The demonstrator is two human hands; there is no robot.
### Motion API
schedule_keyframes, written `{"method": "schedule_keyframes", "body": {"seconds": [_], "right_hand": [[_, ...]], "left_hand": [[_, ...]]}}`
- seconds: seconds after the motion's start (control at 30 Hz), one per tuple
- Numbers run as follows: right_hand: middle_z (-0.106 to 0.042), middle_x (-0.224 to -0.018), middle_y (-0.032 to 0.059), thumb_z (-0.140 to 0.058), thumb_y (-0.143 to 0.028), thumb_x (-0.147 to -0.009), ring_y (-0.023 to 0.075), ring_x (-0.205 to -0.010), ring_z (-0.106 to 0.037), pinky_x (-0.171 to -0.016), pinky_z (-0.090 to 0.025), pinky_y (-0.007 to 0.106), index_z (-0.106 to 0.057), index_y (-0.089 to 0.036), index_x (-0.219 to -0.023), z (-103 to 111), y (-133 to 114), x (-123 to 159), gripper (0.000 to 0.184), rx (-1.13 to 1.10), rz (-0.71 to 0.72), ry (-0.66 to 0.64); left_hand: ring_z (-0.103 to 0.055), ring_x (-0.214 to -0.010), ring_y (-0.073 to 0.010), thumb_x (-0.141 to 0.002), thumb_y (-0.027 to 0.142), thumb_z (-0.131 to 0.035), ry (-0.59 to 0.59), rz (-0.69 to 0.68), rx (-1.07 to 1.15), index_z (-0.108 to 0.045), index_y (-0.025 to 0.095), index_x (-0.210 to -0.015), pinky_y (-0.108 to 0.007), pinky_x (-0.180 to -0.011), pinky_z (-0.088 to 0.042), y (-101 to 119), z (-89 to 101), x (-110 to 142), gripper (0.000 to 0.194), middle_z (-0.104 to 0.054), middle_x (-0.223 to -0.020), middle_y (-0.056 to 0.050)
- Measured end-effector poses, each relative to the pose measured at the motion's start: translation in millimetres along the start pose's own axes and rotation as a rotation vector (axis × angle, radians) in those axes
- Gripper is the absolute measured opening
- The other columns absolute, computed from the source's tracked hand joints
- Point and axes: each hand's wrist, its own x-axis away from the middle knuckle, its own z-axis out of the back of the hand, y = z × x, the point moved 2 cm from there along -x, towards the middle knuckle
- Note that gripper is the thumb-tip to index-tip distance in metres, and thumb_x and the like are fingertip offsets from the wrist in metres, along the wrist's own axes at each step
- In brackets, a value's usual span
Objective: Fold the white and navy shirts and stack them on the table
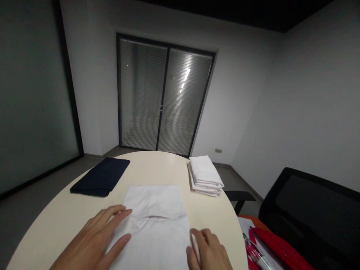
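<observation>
The left hand (102,236), fingers and thumb spread, rests on the left side of the white cloth (157,240); the right hand (209,251) pinches its right side. The white cloth lies midway between the table's (157,165) side edges. Navy cloth (101,176) lies along the left edge, a white stack (204,172) at the right; beyond stands a chair (309,210).
</observation>
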Motion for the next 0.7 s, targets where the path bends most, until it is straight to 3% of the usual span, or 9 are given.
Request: {"method": "schedule_keyframes", "body": {"seconds": [0.1, 0.2, 0.33, 0.4, 0.57, 0.63, 0.7], "right_hand": [[-0.069, -0.128, 0.0090, -0.066, -0.035, -0.089, 0.0321, -0.109, -0.067, -0.087, -0.052, 0.042, -0.067, -0.030, -0.131, 26.8, -14.0, -32.0, 0.043, -0.036, 0.039, 0.010], [-0.066, -0.135, 0.0099, -0.061, -0.030, -0.093, 0.0332, -0.118, -0.062, -0.099, -0.049, 0.047, -0.065, -0.028, -0.136, 39.9, -36.7, -66.7, 0.043, -0.085, 0.008, -0.081], [-0.061, -0.142, 0.0116, -0.060, -0.028, -0.095, 0.0335, -0.130, -0.056, -0.109, -0.044, 0.048, -0.064, -0.023, -0.138, 26.7, -52.0, -87.3, 0.043, -0.136, -0.006, -0.169], [-0.057, -0.148, 0.0120, -0.060, -0.027, -0.095, 0.0321, -0.137, -0.051, -0.115, -0.039, 0.046, -0.061, -0.022, -0.141, 14.2, -49.8, -86.3, 0.046, -0.165, -0.008, -0.146], [-0.068, -0.129, 0.0157, -0.054, -0.036, -0.099, 0.0318, -0.122, -0.061, -0.104, -0.044, 0.044, -0.059, -0.017, -0.142, -5.4, -28.2, -98.5, 0.047, -0.253, -0.144, -0.176], [-0.072, -0.117, 0.0155, -0.054, -0.041, -0.099, 0.0314, -0.111, -0.066, -0.098, -0.046, 0.043, -0.058, -0.016, -0.141, -11.6, -15.5, -117.1, 0.049, -0.305, -0.214, -0.244], [-0.075, -0.107, 0.0134, -0.058, -0.044, -0.097, 0.0281, -0.101, -0.069, -0.091, -0.048, 0.039, -0.060, -0.015, -0.138, -21.0, -2.5, -138.3, 0.050, -0.358, -0.259, -0.315]], "left_hand": [[-0.056, -0.137, -0.0301, -0.097, 0.052, -0.061, -0.193, -0.180, 0.025, -0.065, 0.039, -0.140, -0.047, -0.120, -0.042, 39.2, 5.4, -39.0, 0.045, -0.064, -0.147, 0.000], [-0.056, -0.137, -0.0301, -0.097, 0.036, -0.058, -0.355, -0.247, 0.020, -0.066, 0.032, -0.141, -0.049, -0.119, -0.041, 68.4, -5.9, -81.3, 0.045, -0.064, -0.147, -0.005], [-0.042, -0.149, -0.0387, -0.081, 0.032, -0.071, -0.530, -0.263, -0.071, -0.055, 0.027, -0.152, -0.059, -0.122, -0.032, 68.1, -36.3, -117.8, 0.073, -0.046, -0.162, -0.011], [-0.034, -0.153, -0.0402, -0.084, 0.037, -0.071, -0.581, -0.245, -0.078, -0.050, 0.029, -0.156, -0.062, -0.124, -0.026, 57.8, -52.7, -121.3, 0.075, -0.037, -0.167, -0.010], [-0.030, -0.155, -0.0355, -0.098, 0.044, -0.056, -0.522, -0.225, -0.024, -0.049, 0.039, -0.155, -0.064, -0.125, -0.019, 41.9, -73.6, -111.9, 0.057, -0.036, -0.168, -0.002], [-0.031, -0.155, -0.0345, -0.096, 0.050, -0.060, -0.473, -0.230, -0.009, -0.048, 0.038, -0.156, -0.061, -0.126, -0.020, 37.9, -69.2, -113.8, 0.062, -0.037, -0.168, -0.003], [-0.037, -0.152, -0.0334, -0.097, 0.057, -0.055, -0.369, -0.141, -0.016, -0.047, 0.032, -0.157, -0.056, -0.124, -0.027, 25.3, -58.7, -121.4, 0.066, -0.042, -0.165, -0.007]]}}
